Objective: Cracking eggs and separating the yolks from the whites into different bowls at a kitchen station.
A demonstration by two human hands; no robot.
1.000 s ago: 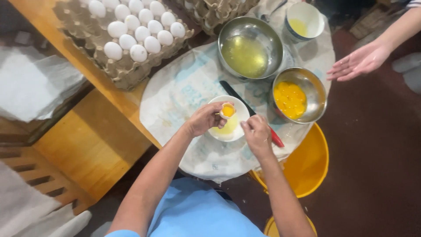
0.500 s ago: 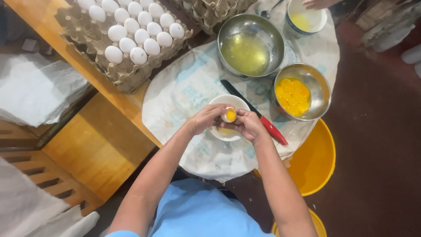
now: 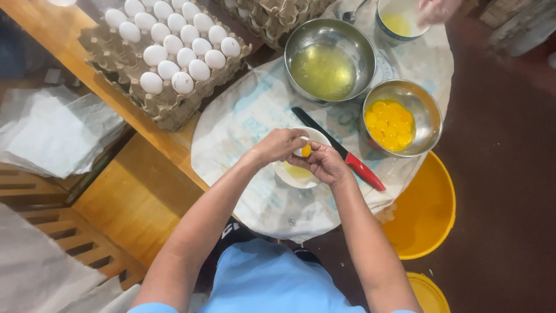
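**Yolk cradled in the shell over the small white bowl**

The left hand [image 3: 278,146] and right hand [image 3: 325,163] meet over the small white bowl [image 3: 289,174], fingers closed on the halves of a cracked egg [image 3: 303,150] with its yolk showing. Some egg liquid already lies in that bowl. Just right of it lies a red-handled knife [image 3: 347,156]. Beyond the knife, the steel bowl of yolks [image 3: 399,119] holds many yolks, and the steel bowl of whites [image 3: 327,64] is partly filled. Left of the white bowl, the egg tray [image 3: 168,52] holds over a dozen whole eggs, so much separating seems left.
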